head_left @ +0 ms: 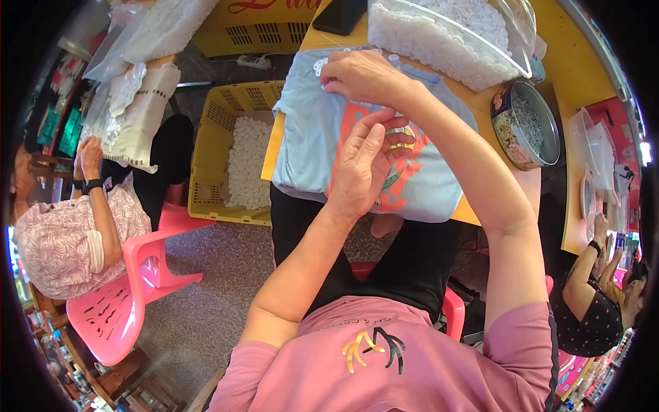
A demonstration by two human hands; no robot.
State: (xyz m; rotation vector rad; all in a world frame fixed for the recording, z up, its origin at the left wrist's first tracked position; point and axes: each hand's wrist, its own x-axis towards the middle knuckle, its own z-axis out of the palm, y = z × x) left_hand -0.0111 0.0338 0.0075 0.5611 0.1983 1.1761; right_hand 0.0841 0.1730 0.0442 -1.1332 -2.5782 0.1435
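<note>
A light blue cloth (302, 154) with a coral printed patch lies over the table edge in front of me. My right hand (360, 74) reaches across to its far left part, fingers pinched down on a small white plastic piece. Several small white ring-shaped pieces (320, 64) lie beside those fingertips. Nearer to me, my left hand (362, 165) is held above the coral print, palm turned up and fingers loosely bent and apart. I make out nothing in it, though part of its fingers is hidden behind the thumb.
A clear bin (446, 51) heaped with white pieces stands at the back right, near a round tin (525, 123) of small metal parts. A dark phone (340, 15) lies behind. Left stand a yellow crate (206, 172) and a pink chair (130, 288). Other people sit on both sides.
</note>
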